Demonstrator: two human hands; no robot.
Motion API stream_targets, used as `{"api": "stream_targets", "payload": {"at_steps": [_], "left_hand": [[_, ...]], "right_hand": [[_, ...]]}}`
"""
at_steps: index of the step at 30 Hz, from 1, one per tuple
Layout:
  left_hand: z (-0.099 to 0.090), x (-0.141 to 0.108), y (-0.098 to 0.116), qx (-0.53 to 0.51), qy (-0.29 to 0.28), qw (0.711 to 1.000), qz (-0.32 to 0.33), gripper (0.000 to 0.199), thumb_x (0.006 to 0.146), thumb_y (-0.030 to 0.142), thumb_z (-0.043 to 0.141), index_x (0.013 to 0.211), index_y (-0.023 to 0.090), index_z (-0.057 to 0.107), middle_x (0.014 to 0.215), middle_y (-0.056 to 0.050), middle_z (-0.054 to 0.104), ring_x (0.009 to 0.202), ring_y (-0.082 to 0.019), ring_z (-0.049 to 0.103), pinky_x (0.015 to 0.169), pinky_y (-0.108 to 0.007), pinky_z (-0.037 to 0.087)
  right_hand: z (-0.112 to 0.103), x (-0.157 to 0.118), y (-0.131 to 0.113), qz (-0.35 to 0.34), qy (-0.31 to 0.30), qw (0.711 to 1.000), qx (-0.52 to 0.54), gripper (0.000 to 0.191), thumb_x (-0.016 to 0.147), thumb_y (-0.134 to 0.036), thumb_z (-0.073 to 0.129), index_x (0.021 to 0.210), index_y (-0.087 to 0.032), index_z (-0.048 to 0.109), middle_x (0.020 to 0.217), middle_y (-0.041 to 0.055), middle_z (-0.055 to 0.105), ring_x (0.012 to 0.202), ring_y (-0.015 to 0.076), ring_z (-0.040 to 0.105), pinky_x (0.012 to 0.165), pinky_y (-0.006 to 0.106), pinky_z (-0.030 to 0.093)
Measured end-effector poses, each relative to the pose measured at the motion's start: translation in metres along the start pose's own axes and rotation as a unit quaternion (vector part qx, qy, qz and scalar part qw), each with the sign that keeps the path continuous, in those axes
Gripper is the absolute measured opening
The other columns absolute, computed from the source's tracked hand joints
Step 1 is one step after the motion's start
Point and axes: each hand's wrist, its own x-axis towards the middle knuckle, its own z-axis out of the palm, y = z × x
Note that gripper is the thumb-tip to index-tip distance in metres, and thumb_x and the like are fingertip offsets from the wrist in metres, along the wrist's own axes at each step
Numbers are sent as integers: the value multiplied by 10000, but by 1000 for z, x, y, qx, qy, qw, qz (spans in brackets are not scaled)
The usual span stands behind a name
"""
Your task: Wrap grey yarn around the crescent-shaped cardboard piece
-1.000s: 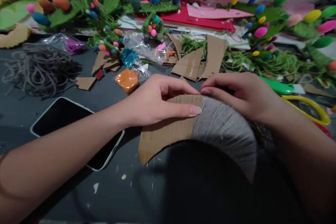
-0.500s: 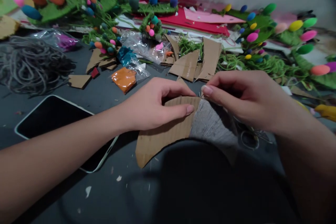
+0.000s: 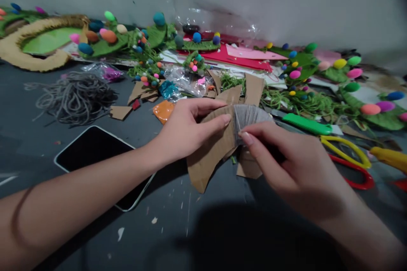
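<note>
A curved piece of brown cardboard [image 3: 208, 156] is pinched between the thumb and fingers of my left hand [image 3: 190, 129]. Grey yarn [image 3: 251, 114] wraps the cardboard's right part in close turns; the left part is bare. My right hand [image 3: 289, 161] lies over the wrapped part, thumb and forefinger pressed together on the strand of yarn at the edge of the winding. Its other fingers are curled and partly hidden. Beneath the right fingertips another cardboard scrap [image 3: 249, 165] shows on the dark table.
A phone [image 3: 98, 148] lies under my left forearm, with a heap of grey yarn [image 3: 76, 97] behind it. Scissors with yellow and red handles [image 3: 348, 152] and a green cutter [image 3: 307, 124] lie right. Green leaves with coloured buds [image 3: 356, 97] line the back.
My right hand has moved from the cardboard's upper edge down to its lower edge along the winding. The view has shifted, and scissors and the green cutter now show at right.
</note>
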Motion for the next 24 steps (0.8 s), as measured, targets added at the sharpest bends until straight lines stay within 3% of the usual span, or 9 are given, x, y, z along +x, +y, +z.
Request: {"api": "stream_targets", "payload": {"at_steps": [5, 11, 16, 24], "left_hand": [[-1, 0, -1, -37, 2, 999, -5, 357, 796, 290, 800, 1114, 135, 754, 1070, -82, 779, 946, -217, 720, 770, -263, 564], [-2, 4, -2, -107, 63, 992, 18, 285, 807, 296, 799, 1061, 168, 773, 1026, -52, 787, 891, -169, 717, 785, -232, 559], [-3, 7, -3, -184, 99, 978, 2, 315, 789, 333, 819, 1070, 196, 773, 1043, -47, 781, 899, -159, 712, 811, -242, 560], [-5, 11, -5, -251, 85, 963, -45, 258, 769, 314, 836, 1004, 219, 784, 979, -24, 780, 827, -145, 707, 768, -242, 568]], "right_hand": [[11, -1, -2, 24, -2, 999, 25, 153, 1015, -295, 465, 1064, -280, 609, 806, -55, 697, 657, 107, 621, 585, 259, 392], [15, -2, -1, 35, -4, 998, 50, 157, 1021, -295, 455, 1064, -278, 605, 784, -55, 683, 632, 104, 601, 577, 259, 385], [17, -2, 3, 36, 0, 997, 70, 172, 1027, -310, 455, 1066, -268, 617, 855, -39, 706, 700, 107, 629, 628, 247, 420], [19, 6, 12, 14, -16, 991, 129, 212, 1025, -313, 466, 1009, -240, 665, 909, -18, 717, 781, 111, 646, 716, 222, 478]]}}
